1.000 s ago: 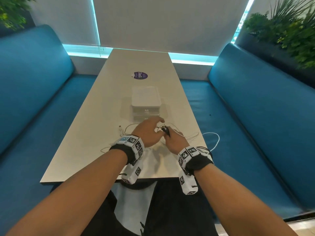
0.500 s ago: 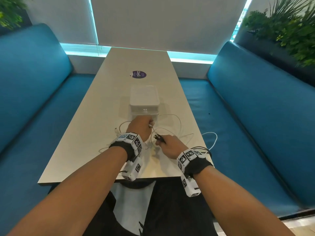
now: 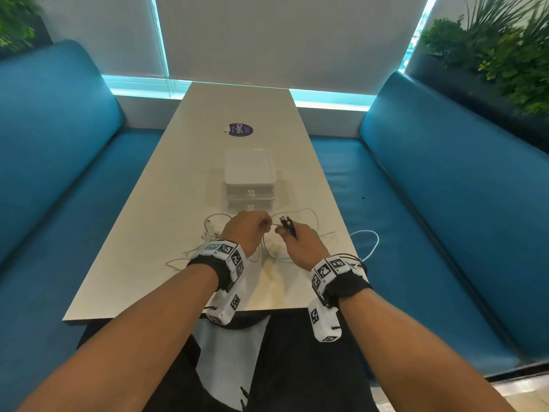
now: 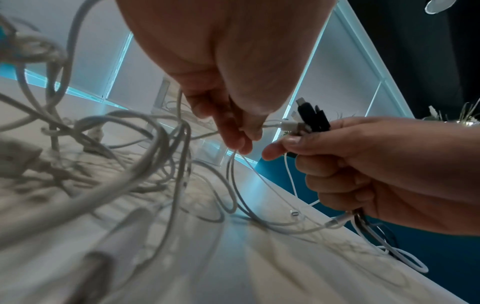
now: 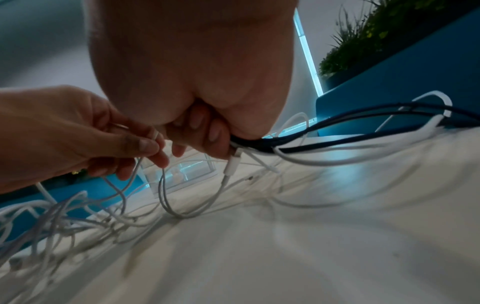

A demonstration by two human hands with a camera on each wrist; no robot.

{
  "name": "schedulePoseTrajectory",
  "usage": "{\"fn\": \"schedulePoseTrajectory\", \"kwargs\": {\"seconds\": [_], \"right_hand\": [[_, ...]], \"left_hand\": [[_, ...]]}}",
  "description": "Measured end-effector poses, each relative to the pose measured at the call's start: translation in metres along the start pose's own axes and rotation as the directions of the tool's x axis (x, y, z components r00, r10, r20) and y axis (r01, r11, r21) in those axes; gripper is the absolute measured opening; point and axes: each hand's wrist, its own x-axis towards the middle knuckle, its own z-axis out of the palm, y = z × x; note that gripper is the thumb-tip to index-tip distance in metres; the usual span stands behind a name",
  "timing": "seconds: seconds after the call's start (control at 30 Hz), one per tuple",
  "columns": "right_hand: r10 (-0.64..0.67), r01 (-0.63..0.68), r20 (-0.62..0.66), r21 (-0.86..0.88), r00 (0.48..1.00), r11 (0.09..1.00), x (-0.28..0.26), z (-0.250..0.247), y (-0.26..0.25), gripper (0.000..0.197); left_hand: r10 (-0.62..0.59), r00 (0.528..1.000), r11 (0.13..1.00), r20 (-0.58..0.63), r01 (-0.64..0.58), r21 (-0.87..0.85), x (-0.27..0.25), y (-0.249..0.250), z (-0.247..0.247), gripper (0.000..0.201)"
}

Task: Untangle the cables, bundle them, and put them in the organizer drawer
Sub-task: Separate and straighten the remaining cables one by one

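A tangle of white cables (image 3: 214, 230) lies on the table in front of the closed white two-drawer organizer (image 3: 250, 179). My right hand (image 3: 300, 242) grips a bunch of cable ends, black plugs (image 4: 311, 119) and white ones, with black and white cords (image 5: 337, 131) trailing back toward the table's right edge. My left hand (image 3: 249, 230) pinches a thin white cable (image 4: 270, 125) just beside the right hand's plugs; a loop of that cable (image 5: 182, 211) hangs to the table. Both hands hover just above the tabletop, nearly touching each other.
The long white table (image 3: 148, 233) carries a purple round sticker (image 3: 241, 129) beyond the organizer. Blue benches (image 3: 430, 233) run along both sides. A white cable loop (image 3: 368, 242) hangs over the right table edge. Plants (image 3: 505, 49) stand at the back right.
My left hand drew back from the organizer front toward the right hand, bringing the white cable with it. The right hand kept its plugs and rose slightly forward.
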Motion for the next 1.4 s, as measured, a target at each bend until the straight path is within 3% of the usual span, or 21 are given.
{"fn": "schedulePoseTrajectory", "kwargs": {"seconds": [0.1, 0.3, 0.43, 0.57, 0.63, 0.7, 0.77, 0.87, 1.1, 1.2, 1.33, 1.4], "right_hand": [[-0.019, 0.023, -0.048, 0.077, 0.999, 0.997, -0.002, -0.003, -0.007, 0.017], [-0.04, 0.042, -0.15, 0.01, 0.988, 0.999, 0.004, 0.001, -0.01, 0.027], [-0.067, 0.051, -0.118, -0.132, 0.991, 0.99, 0.007, 0.005, -0.011, 0.038], [-0.019, 0.014, -0.072, -0.063, 0.997, 0.998, 0.005, 0.005, -0.014, 0.037], [-0.044, 0.038, -0.045, -0.143, 0.998, 0.989, 0.004, 0.009, -0.011, 0.031], [-0.078, 0.062, -0.043, -0.287, 0.996, 0.956, 0.009, 0.012, -0.005, 0.023], [-0.009, -0.027, -0.107, -0.329, 0.994, 0.944, 0.012, 0.006, 0.001, 0.019], [0.108, -0.148, -0.194, -0.206, 0.975, 0.967, 0.015, -0.009, 0.009, 0.023], [-0.101, 0.101, -0.009, -0.001, 0.995, 0.995, 0.004, 0.003, -0.031, 0.021], [-0.14, 0.138, 0.09, 0.031, 0.986, 0.99, 0.001, 0.006, -0.042, 0.026], [-0.104, 0.091, 0.057, 0.194, 0.993, 0.977, 0.006, 0.007, -0.039, 0.038], [-0.088, 0.077, 0.06, 0.165, 0.994, 0.983, 0.005, 0.007, -0.039, 0.037]], "left_hand": [[0.01, 1.0, 1.0, 0.008, -0.01, 0.027, -0.003, 0.001, 0.001, 0.018], [0.068, 0.997, 0.997, 0.034, -0.07, 0.04, -0.004, 0.004, 0.014, 0.02], [0.098, 0.982, 0.946, 0.164, -0.143, 0.29, -0.007, -0.008, 0.015, 0.019], [0.158, 0.977, 0.971, 0.141, -0.18, 0.157, -0.011, -0.011, 0.014, 0.022], [0.155, 0.978, 0.977, 0.143, -0.174, 0.125, -0.012, -0.007, 0.016, 0.024], [0.159, 0.971, 0.952, 0.179, -0.199, 0.234, -0.013, -0.008, 0.017, 0.024], [0.103, 0.965, 0.911, 0.243, -0.19, 0.366, -0.014, -0.021, 0.016, 0.02], [0.087, 0.968, 0.882, 0.235, -0.185, 0.434, -0.015, -0.04, 0.008, 0.021], [0.122, 0.938, 0.778, 0.324, -0.293, 0.555, -0.023, -0.008, 0.009, 0.014], [0.132, 0.934, 0.782, 0.332, -0.304, 0.545, -0.024, -0.006, 0.015, 0.011], [0.153, 0.938, 0.821, 0.312, -0.296, 0.488, -0.027, -0.008, 0.013, 0.015], [0.14, 0.944, 0.835, 0.299, -0.275, 0.477, -0.026, -0.008, 0.01, 0.017]]}}
